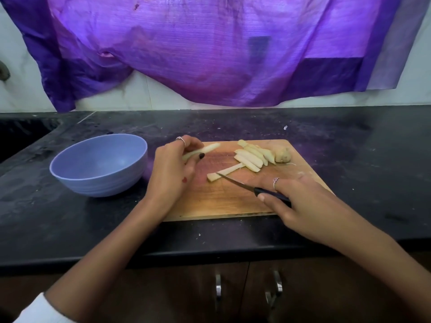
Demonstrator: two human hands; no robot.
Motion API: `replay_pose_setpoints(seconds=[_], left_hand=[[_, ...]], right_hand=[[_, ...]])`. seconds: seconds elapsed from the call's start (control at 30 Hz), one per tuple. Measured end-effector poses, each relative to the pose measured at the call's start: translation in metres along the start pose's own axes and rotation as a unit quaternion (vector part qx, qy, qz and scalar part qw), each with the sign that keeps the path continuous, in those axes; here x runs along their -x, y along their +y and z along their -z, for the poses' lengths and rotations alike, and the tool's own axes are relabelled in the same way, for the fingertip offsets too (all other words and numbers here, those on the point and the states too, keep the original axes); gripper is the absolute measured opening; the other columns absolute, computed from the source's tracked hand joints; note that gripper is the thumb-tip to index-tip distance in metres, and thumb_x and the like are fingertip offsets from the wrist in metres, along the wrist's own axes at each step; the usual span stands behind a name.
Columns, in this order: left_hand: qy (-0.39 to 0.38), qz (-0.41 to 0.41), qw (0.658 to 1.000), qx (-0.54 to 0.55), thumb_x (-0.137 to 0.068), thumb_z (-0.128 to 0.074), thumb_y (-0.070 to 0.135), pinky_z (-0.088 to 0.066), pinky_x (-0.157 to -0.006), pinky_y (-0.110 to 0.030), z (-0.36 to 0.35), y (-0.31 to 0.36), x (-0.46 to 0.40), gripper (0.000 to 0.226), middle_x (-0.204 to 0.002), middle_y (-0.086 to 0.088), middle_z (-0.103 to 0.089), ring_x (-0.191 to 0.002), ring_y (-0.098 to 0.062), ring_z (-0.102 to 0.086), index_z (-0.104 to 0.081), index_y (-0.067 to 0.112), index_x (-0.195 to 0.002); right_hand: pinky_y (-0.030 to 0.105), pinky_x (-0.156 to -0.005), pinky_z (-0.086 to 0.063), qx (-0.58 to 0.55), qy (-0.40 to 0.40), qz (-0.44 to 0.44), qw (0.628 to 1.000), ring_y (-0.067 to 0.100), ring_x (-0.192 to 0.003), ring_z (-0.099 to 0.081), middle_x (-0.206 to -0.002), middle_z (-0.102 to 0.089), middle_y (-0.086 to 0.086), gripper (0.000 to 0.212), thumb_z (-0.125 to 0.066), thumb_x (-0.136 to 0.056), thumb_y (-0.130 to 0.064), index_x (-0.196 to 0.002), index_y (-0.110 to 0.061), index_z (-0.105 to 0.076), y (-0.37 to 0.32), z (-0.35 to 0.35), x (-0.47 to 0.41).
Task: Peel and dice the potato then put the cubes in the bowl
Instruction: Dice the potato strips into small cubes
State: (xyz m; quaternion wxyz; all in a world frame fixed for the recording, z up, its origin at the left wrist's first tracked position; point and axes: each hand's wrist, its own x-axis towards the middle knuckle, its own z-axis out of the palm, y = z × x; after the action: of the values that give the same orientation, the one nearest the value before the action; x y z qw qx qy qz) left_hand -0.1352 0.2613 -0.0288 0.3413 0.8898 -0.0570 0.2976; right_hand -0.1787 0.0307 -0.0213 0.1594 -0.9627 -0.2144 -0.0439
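where the potato has been cut into long pale sticks, most of them lie in a loose pile (250, 157) on the far right part of the wooden cutting board (224, 201), with an unpeeled brownish end piece (282, 155) touching the pile's right side. one more stick (222, 173) lies apart from the pile, nearer the middle of the board, and the tip of the knife (247, 187) rests at its near end. the right hand (300, 201) has its grip curled round the knife's black handle, a ring on one finger, the blade pointing left and away. the left hand (173, 169) pinches another potato stick (201, 150) above the board's far left corner, its grip closed on that stick. just left of the board stands a blue bowl (99, 165), nothing visible inside it. board and bowl sit on a dark, speckled tabletop (349, 145), with a purple cloth (210, 54) hanging on the wall behind and cabinet handles (276, 285) below the front edge.
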Motion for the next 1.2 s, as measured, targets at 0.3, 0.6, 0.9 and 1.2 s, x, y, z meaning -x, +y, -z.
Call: replay_pose_setpoints(seconds=[0.3,0.6,0.9,1.2], left_hand=[[0.014,0.025,0.999,-0.039,-0.086,-0.067,0.017,-0.053,-0.076,-0.032,-0.005,-0.009,0.013,0.018,-0.098,0.002,-0.067,-0.082,-0.012,-0.061,-0.067,0.022,-0.103],[0.009,0.011,0.999,-0.033,-0.087,-0.066,0.011,-0.044,-0.073,-0.022,-0.008,-0.006,0.015,0.017,-0.09,0.006,-0.064,-0.081,-0.009,-0.058,-0.068,0.014,-0.103],[-0.108,-0.026,0.991,-0.07,-0.084,-0.07,0.018,-0.043,-0.07,-0.023,-0.015,-0.017,0.012,0.014,-0.089,0.001,-0.066,-0.083,-0.014,-0.059,-0.069,0.014,-0.097],[-0.074,-0.026,0.992,-0.1,-0.084,-0.069,0.032,-0.049,-0.076,-0.033,-0.01,-0.014,0.022,0.024,-0.091,0.006,-0.063,-0.082,-0.014,-0.056,-0.067,0.018,-0.104]], right_hand=[[0.033,-0.07,-0.044,0.06,0.026,0.049,0.997,0.019,-0.094,-0.06,-0.105,-0.066,-0.005,0.037,-0.035,-0.098,-0.048,-0.135,-0.053,-0.039,-0.024,-0.011,-0.012],[0.032,-0.065,-0.04,0.047,0.074,-0.034,0.996,0.022,-0.091,-0.06,-0.09,-0.059,-0.003,0.031,-0.036,-0.1,-0.041,-0.125,-0.039,-0.054,-0.044,-0.018,-0.013],[0.026,-0.053,-0.032,0.088,0.063,-0.167,0.98,0.008,-0.062,-0.037,-0.073,-0.038,-0.01,0.027,-0.031,-0.1,-0.046,-0.113,-0.034,-0.051,-0.034,-0.001,0.044],[0.03,-0.062,-0.037,0.07,0.117,-0.17,0.976,0.018,-0.085,-0.053,-0.098,-0.056,-0.005,0.036,-0.035,-0.1,-0.044,-0.134,-0.05,-0.042,-0.038,0.006,0.044]])
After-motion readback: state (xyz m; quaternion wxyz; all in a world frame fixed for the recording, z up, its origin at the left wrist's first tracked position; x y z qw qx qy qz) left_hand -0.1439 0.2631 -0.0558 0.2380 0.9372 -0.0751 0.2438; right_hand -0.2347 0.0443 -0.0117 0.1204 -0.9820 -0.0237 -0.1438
